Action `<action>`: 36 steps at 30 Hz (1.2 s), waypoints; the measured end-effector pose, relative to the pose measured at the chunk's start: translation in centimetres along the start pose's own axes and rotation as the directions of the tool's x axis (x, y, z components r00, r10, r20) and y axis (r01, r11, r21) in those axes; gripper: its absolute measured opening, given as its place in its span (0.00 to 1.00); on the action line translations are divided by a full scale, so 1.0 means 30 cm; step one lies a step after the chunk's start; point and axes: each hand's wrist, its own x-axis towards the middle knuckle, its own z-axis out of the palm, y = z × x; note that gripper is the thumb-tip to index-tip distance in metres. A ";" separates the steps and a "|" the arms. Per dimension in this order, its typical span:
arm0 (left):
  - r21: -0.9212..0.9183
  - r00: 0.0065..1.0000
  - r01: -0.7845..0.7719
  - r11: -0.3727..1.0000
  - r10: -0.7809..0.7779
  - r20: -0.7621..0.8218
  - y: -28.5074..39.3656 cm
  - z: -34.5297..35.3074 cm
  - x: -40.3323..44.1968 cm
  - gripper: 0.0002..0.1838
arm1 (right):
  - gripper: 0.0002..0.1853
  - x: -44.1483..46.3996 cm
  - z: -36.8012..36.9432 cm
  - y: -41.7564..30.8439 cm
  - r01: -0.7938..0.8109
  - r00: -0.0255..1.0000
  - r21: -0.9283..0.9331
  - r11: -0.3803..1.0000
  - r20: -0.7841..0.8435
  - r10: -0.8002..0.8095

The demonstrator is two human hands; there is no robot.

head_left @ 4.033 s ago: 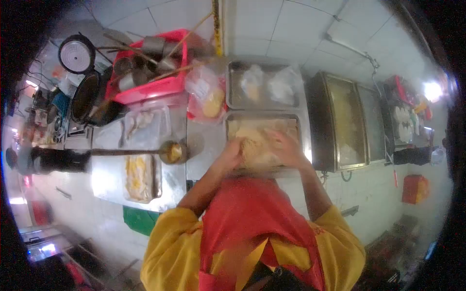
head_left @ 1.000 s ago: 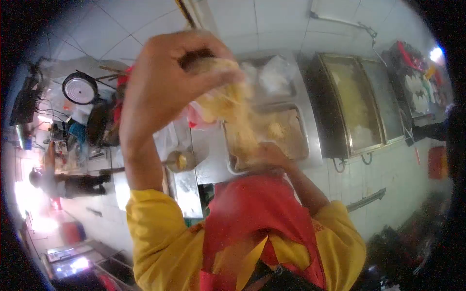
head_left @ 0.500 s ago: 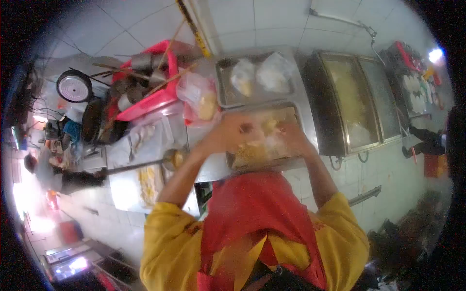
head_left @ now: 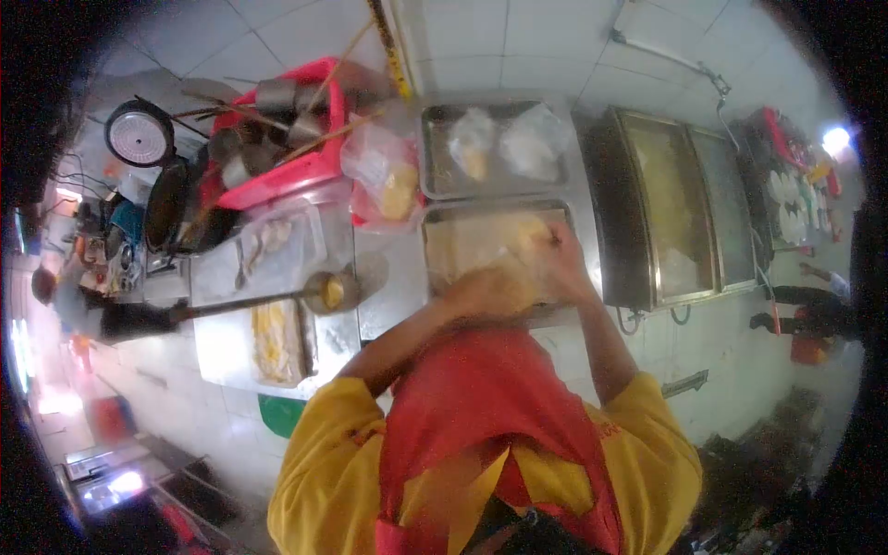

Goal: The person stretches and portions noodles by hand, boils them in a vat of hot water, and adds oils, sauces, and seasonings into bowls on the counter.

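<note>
Left hand (head_left: 479, 294) over the near side of the tray (head_left: 495, 203), right hand (head_left: 561, 264) over its right side; yellowish food (head_left: 506, 275) inside between both, nearer the left. Tray's long axis sideways; hands blurred, grip impossible to tell.

On my L I've a red bin (head_left: 282, 187) w/ metal pots (head_left: 274, 96) & sticks (head_left: 347, 131) in it, a round lid (head_left: 139, 136) L of that, a long-handled ladle (head_left: 254, 302) nearer me; on my R a glass-door case (head_left: 664, 208), pipe (head_left: 661, 55) on the tile wall (head_left: 555, 46) beyond; a person (head_left: 83, 301) far L, another person (head_left: 816, 298) far R
</note>
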 end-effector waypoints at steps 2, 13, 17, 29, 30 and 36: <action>-0.094 0.989 0.042 0.995 -0.055 -0.135 -0.029 0.003 0.029 0.22 | 0.18 0.008 -0.033 0.016 -0.075 0.997 0.268 0.961 0.026 0.071; -0.883 0.940 0.035 0.468 -0.316 -0.130 0.037 0.018 0.123 0.19 | 0.21 -0.077 0.027 -0.115 -0.005 0.976 -0.095 0.995 -0.217 -0.015; -0.996 0.947 0.090 -0.001 -0.310 0.086 -0.209 0.171 0.201 0.21 | 0.19 -0.064 0.026 -0.091 -0.231 0.966 0.364 0.902 -0.028 0.259; -0.698 0.939 0.062 0.714 -0.278 -0.200 0.095 -0.056 0.078 0.23 | 0.13 -0.062 0.036 -0.078 -0.124 0.992 0.302 0.945 0.065 0.109; -0.698 0.939 0.063 0.713 -0.280 -0.201 0.087 -0.057 0.073 0.23 | 0.13 -0.060 0.040 -0.074 -0.124 0.992 0.302 0.945 0.068 0.109; -0.997 0.959 0.060 0.051 -0.282 0.043 -0.004 -0.020 0.104 0.19 | 0.17 -0.051 0.026 -0.116 -0.219 0.970 0.545 0.809 0.030 0.242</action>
